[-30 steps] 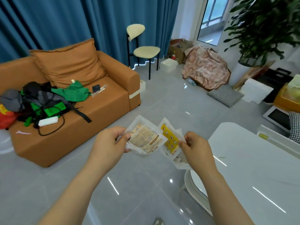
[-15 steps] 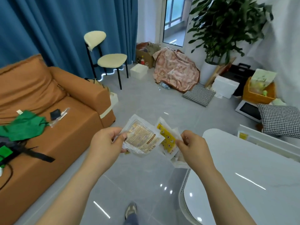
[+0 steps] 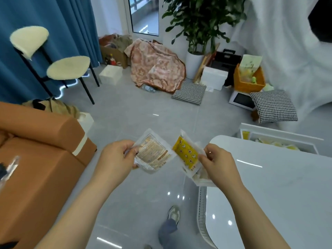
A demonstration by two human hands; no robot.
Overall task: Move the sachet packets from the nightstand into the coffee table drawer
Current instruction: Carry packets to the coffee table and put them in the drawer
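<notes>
My left hand (image 3: 117, 159) grips a white sachet packet with a brown printed label (image 3: 154, 152) by its left edge. My right hand (image 3: 218, 163) pinches a small stack of sachets; the top one is yellow with small pictures (image 3: 186, 153), and paler packets show beneath it. Both hands are held over the grey floor, just left of the white coffee table (image 3: 269, 186). The table's drawer (image 3: 280, 139) stands open at its far side, with yellow and white packets lying inside it. No nightstand is in view.
An orange sofa (image 3: 36, 159) fills the left side. A cream chair (image 3: 59, 67) stands before the blue curtain. At the back lie a pink blanket (image 3: 156, 65), checked cushions (image 3: 273, 105), boxes and a potted plant (image 3: 195, 56). A shoe (image 3: 173, 213) shows on the floor below.
The view has swung right: the sofa slid left and the open drawer came into sight. The two hands moved slightly apart, separating the brown-label sachet from the stack.
</notes>
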